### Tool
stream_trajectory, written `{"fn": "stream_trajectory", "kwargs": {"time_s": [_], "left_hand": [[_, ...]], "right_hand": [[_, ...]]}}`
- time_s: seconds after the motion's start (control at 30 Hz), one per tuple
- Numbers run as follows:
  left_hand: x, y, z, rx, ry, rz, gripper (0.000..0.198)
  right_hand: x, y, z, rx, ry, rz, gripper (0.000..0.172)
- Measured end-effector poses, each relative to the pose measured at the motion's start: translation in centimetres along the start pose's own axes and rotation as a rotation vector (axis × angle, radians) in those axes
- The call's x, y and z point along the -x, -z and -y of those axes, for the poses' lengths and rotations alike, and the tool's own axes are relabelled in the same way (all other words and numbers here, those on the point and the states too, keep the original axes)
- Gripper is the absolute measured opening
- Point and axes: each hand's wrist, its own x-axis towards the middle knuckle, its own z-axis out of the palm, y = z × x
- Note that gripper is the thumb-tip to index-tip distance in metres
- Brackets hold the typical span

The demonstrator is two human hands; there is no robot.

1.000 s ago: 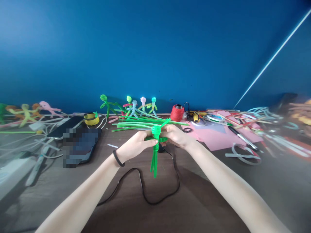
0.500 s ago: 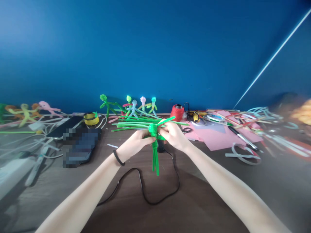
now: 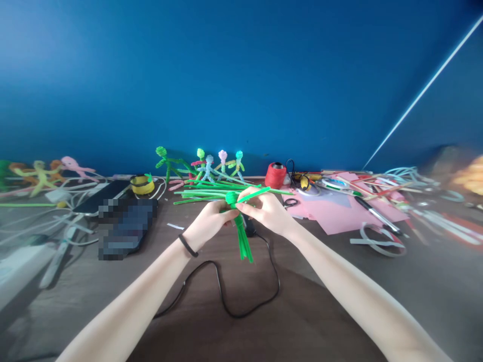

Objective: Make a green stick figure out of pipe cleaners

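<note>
Between my hands, above the table, is a green pipe-cleaner figure (image 3: 242, 234) with a wound round head at the top and several loose stems hanging below. My left hand (image 3: 213, 217) grips it from the left, fingers closed by the neck. My right hand (image 3: 264, 210) pinches it from the other side, and a green stem end (image 3: 260, 193) sticks out over those fingers to the right. The fingertips behind the figure are hidden. Just beyond my hands lies a spread of loose green pipe cleaners (image 3: 199, 193).
Finished pipe-cleaner figures (image 3: 209, 168) lean against the blue wall (image 3: 241, 75). A red thread spool (image 3: 275, 175), scissors (image 3: 291, 202), pink paper (image 3: 332, 216) and a black pen (image 3: 377, 213) lie right. Phones (image 3: 130, 226), a yellow tape roll (image 3: 142, 184) and cables lie left. A black cord (image 3: 241, 317) curls nearer.
The figure has tilted, its head shifting left and its hanging stems swinging right and spreading. My right fingers have moved slightly left, closer to the head.
</note>
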Motion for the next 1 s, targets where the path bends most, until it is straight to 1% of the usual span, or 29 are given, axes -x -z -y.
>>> {"fn": "stream_trajectory", "kwargs": {"time_s": [0.13,0.2,0.27,0.37,0.47,0.53,0.67,0.8,0.93,1.0], "left_hand": [[-0.1,-0.1,0.1,0.017,0.007,-0.006,0.016],[0.0,-0.1,0.0,0.045,0.017,-0.012,0.016],[0.0,-0.2,-0.1,0.074,0.026,-0.026,0.015],[0.0,-0.1,-0.2,0.099,0.027,-0.048,0.014],[-0.1,0.0,-0.2,0.119,0.038,-0.06,0.016],[-0.1,0.0,-0.2,0.125,0.056,-0.067,0.017],[-0.1,0.0,-0.3,0.153,0.071,-0.076,0.019],[0.0,-0.1,-0.5,0.22,0.087,-0.075,0.022],[0.0,-0.1,-0.4,0.266,0.069,-0.087,0.026],[0.0,-0.2,-0.3,0.295,0.05,-0.092,0.026]], "right_hand": [[0.2,-0.1,-0.1,-0.072,-0.156,0.004,0.021],[0.2,-0.1,-0.3,-0.108,-0.192,0.013,0.02],[0.1,-0.1,-0.6,-0.151,-0.194,0.021,0.018],[-0.1,0.0,-0.8,-0.199,-0.161,0.034,0.012],[-0.1,0.1,-0.8,-0.185,-0.132,0.051,0.006],[-0.1,0.1,-0.7,-0.168,-0.131,0.063,0.004],[0.0,0.0,-0.4,-0.233,-0.148,0.039,0.011],[0.0,-0.5,-0.3,-0.424,-0.177,-0.043,0.019],[0.1,-1.1,-0.7,-0.618,-0.22,-0.079,0.031],[0.0,-1.3,-0.9,-0.723,-0.253,-0.095,0.033]]}}
